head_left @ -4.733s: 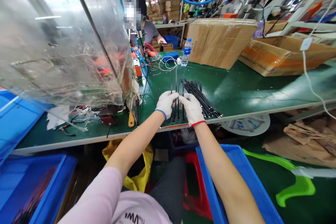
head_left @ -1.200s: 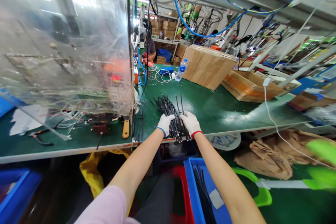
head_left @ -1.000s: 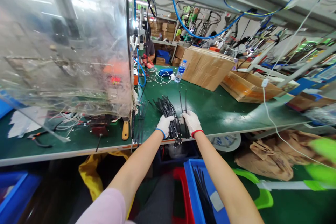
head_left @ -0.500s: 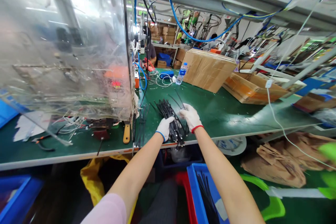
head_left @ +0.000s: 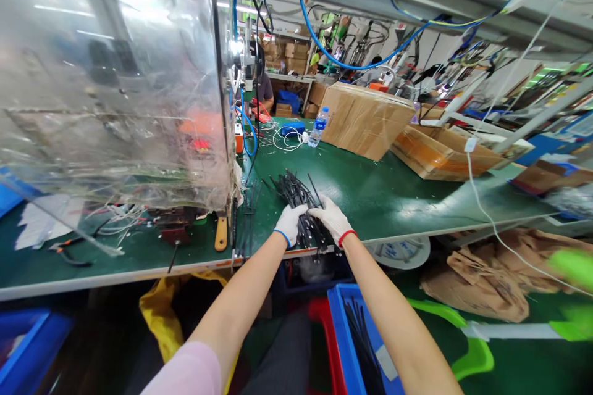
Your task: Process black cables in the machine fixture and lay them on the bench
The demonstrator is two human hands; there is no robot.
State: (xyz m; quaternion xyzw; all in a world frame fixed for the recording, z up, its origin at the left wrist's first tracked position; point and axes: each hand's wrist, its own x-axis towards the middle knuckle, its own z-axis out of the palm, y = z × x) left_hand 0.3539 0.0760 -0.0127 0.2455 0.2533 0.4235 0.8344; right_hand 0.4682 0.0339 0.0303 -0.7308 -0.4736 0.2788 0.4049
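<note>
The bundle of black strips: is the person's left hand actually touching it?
Touching. The head view shows it: the left hand has its gloved thumb across some of the black strips, which show above and below it.

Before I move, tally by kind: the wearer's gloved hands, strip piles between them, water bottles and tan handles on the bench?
Left hand and right hand, both white-gloved: 2
Black strip pile: 1 (individual strips overlap too much to count)
Water bottle: 1
Tan handle: 1
Total: 5
</note>
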